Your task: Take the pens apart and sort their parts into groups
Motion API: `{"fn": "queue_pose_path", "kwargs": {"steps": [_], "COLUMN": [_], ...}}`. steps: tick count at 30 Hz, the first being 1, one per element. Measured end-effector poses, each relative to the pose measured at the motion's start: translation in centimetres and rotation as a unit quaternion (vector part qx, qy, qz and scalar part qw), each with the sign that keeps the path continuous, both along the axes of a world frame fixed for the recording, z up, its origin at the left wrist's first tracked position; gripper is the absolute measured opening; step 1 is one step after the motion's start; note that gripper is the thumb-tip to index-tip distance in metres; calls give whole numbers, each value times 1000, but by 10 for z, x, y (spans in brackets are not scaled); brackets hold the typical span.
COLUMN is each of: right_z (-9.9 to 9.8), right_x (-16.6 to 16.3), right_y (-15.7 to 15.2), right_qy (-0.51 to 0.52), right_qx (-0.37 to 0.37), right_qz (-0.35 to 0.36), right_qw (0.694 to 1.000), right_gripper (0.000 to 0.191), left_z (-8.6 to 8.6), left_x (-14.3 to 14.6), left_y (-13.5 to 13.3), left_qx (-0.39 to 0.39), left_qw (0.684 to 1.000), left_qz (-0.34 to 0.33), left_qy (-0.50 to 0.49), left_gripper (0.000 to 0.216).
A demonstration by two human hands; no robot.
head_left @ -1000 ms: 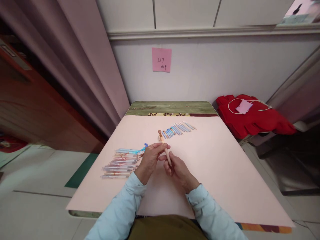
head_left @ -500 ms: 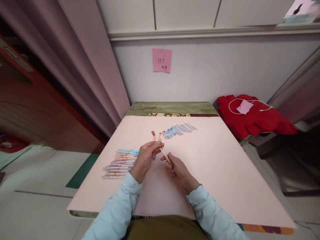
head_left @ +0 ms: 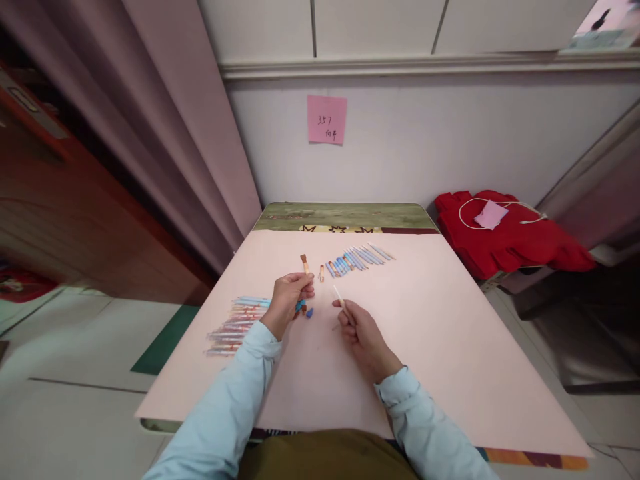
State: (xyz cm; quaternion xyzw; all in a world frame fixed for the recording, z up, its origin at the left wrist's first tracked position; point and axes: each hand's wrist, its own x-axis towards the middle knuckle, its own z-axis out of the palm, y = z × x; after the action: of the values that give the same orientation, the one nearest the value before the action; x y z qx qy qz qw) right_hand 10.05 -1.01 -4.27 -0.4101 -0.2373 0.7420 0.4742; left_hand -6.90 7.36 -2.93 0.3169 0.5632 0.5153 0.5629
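Pale pink sheet-covered table (head_left: 440, 347) carries the work. Red cloth bundle (head_left: 505, 243) with a white cable on it sits beyond the right edge, off the surface. Stack of blue and clear plastic pens (head_left: 237, 325) lies at the left edge. Fanned row of blue-tipped pen parts (head_left: 357, 257) lies near the middle of the far edge. Left hand (head_left: 287, 300) is closed around a tan pen barrel with a brown end (head_left: 303, 263), which points at the far edge. Right hand (head_left: 357, 327) pinches a thin white refill (head_left: 339, 295), tilted and clear of the barrel. Small blue piece (head_left: 309, 312) lies on the surface just beside the left hand.
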Motion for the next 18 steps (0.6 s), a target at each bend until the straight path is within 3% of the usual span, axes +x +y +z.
{"fn": "queue_pose_path", "kwargs": {"steps": [5, 8, 9, 11, 14, 16, 18], "right_z": [-4, -6, -6, -7, -10, -13, -15], "right_x": [11, 24, 28, 34, 39, 39, 39], "right_y": [7, 7, 5, 3, -2, -4, -7], "right_qy": [-79, -242, -321, -479, -641, -686, -701], "right_qx": [52, 132, 167, 225, 260, 268, 284], "right_qz": [-56, -39, -11, 47, 56, 34, 18], "right_qw": [994, 960, 932, 847, 720, 675, 655], "right_gripper": [26, 17, 13, 7, 10, 19, 25], "left_z": [-5, 4, 7, 14, 21, 23, 22], "left_x": [3, 8, 10, 12, 12, 11, 9], "left_y": [10, 2, -3, -14, -28, -34, -39], "left_qx": [28, 34, 34, 29, 27, 27, 32], "left_qw": [999, 999, 999, 999, 999, 998, 998], "left_qz": [-1, -13, -18, -24, -23, -21, -24], "left_qy": [25, 14, 12, 16, 32, 43, 46], "left_gripper": [24, 24, 26, 30, 34, 36, 37]}}
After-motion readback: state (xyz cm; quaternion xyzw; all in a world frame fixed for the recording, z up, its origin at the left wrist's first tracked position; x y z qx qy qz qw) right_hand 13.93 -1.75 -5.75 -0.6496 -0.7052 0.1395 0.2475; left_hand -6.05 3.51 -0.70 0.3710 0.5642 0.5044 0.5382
